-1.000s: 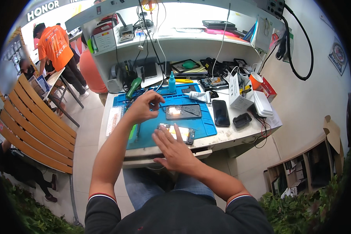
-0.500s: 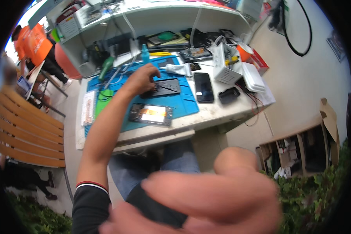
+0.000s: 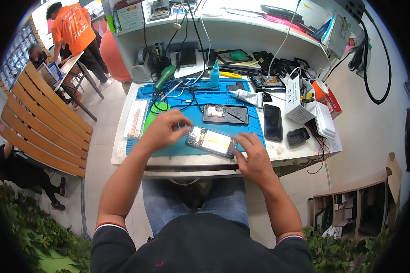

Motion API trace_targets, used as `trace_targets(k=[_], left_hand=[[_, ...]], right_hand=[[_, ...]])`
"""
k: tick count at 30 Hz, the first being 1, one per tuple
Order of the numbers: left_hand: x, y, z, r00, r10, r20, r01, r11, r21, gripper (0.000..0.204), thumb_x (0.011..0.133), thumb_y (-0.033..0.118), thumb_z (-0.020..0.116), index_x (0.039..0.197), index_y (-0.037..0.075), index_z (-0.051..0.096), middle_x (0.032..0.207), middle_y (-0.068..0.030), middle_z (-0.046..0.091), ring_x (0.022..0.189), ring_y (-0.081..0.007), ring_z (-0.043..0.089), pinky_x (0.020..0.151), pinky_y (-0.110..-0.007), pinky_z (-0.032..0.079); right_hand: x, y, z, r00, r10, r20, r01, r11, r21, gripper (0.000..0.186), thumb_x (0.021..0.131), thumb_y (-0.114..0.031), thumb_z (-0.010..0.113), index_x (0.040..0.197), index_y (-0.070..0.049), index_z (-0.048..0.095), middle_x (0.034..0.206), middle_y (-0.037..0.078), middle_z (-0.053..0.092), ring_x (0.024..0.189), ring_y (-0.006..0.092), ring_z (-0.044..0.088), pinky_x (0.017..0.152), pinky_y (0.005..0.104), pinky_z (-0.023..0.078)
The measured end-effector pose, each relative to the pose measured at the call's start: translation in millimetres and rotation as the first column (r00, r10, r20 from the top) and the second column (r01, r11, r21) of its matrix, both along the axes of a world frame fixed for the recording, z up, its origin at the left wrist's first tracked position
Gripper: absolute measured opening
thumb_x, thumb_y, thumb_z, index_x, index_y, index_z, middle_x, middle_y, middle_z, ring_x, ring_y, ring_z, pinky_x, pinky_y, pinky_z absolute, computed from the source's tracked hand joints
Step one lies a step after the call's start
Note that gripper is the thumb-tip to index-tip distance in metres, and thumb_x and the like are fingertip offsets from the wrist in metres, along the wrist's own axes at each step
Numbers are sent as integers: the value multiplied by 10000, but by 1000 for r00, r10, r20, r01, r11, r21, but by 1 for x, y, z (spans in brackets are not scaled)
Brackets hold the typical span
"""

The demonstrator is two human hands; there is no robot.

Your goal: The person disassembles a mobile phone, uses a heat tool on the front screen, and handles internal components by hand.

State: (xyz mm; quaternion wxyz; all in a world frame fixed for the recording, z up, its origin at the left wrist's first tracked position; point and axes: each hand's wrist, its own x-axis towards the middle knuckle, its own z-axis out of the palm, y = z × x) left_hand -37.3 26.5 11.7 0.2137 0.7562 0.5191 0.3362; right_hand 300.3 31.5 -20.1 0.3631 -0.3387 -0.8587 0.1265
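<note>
An opened phone [image 3: 212, 141], its inner parts and a pale battery area showing, lies at a slant over the front of the blue repair mat [image 3: 168, 148]. My right hand [image 3: 256, 157] grips its right end, thumb at the near edge and fingers at the far edge. By the phone's upper left corner is my left hand [image 3: 165, 129], slightly blurred, with thumb and fingertips drawn together; whatever is between them is too small to make out. Just beyond lies a dark phone back cover [image 3: 225, 114], inner side up, a small dark strip inside it.
A black phone [image 3: 273, 123] and a small black tray [image 3: 298, 136] lie to the right, near a white box [image 3: 299, 100] of tools. A white tube [image 3: 248, 97], a blue bottle [image 3: 214, 75], a green-handled tool [image 3: 164, 78] and cables stand or lie at the back.
My right hand has come down from close before the camera onto the phone's right end. My left hand has drawn back from the back cover to the phone's left end. The view has shifted.
</note>
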Motion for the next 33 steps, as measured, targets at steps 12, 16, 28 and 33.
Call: trace_targets(k=[12, 16, 28, 33], left_hand=[[47, 47, -25, 906, 184, 380, 7, 894, -448, 291, 1124, 204, 669, 1305, -9, 746, 1103, -123, 769, 882, -181, 769, 786, -317, 675], [53, 42, -16, 944, 153, 291, -25, 916, -400, 305, 1106, 218, 687, 1301, -9, 750, 1102, -124, 779, 885, -185, 779, 792, -343, 654], [51, 66, -34, 992, 36, 121, 12, 926, -378, 307, 1134, 227, 680, 1348, 14, 731, 1171, -96, 758, 864, -158, 732, 690, -343, 637], [41, 44, -9, 984, -158, -79, 147, 980, -132, 658, 909, 417, 917, 1427, 64, 714, 1322, -155, 726, 1258, -344, 678, 1135, -460, 545]], right_hand=[[-16, 24, 3, 940, -15, 342, 83, 979, -185, 927, 803, -433, 970, 1529, 21, 616, 1369, 182, 711, 1291, 382, 607, 1134, 481, 461], [-13, 22, -3, 955, -17, 296, 75, 979, -189, 929, 785, -433, 987, 1517, 12, 627, 1370, 176, 714, 1304, 372, 606, 1141, 479, 455], [-17, 45, -1, 953, 47, 299, 17, 978, -208, 902, 695, -524, 1019, 1364, 15, 746, 1231, 189, 697, 1240, 380, 635, 1104, 452, 510], [-20, 46, 10, 974, 79, 212, -35, 978, -205, 789, 633, -442, 1029, 1243, 8, 808, 1113, 162, 653, 1122, 359, 665, 1000, 450, 562]])
